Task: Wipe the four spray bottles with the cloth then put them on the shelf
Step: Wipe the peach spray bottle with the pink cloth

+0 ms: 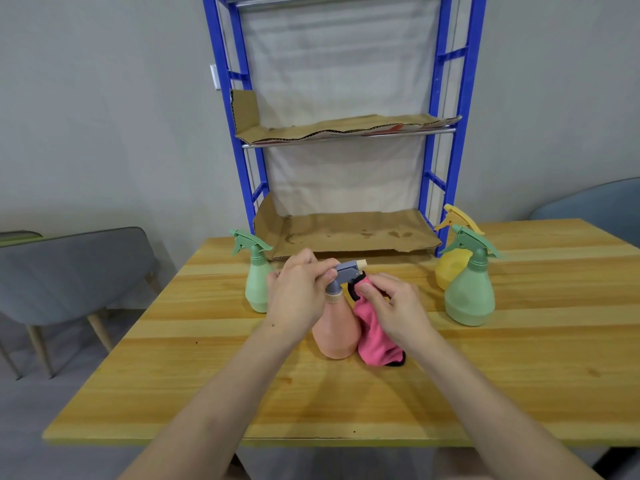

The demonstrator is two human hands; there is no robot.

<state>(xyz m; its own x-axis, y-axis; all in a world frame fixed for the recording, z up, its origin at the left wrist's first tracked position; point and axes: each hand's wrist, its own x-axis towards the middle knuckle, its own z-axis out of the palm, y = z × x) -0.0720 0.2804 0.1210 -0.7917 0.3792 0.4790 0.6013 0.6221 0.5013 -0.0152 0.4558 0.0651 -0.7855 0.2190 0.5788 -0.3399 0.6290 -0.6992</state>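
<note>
**Wiping the pink bottle's sprayer**

The pink bottle [337,332] stands on the table [207,375], near the front and in the middle. It has a fat round bottom, a thin neck and a grey sprayer [343,273] on top. It looks smooth and hard, like plastic.

The left hand [298,292] is curled around the neck and the back of the sprayer, holding the bottle still. The right hand [391,306] pinches the cloth [375,337] against the front of the sprayer. The cloth is soft and fuzzy, bright pink with a dark edge, and it hangs down beside the bottle to the table.

So the wiping step looks to be going on, and this seems to be the first bottle. Next, the cloth likely needs to rub down the round body too. Then the bottle can go on the shelf [346,233].

A thin green bottle [258,285] waits to the left. A fat green bottle [469,292] and a yellow bottle [450,268] wait to the right, close together. The shelf has blue metal legs and bumpy brown cardboard [346,128] on each level. No bottle is on it yet.
</note>
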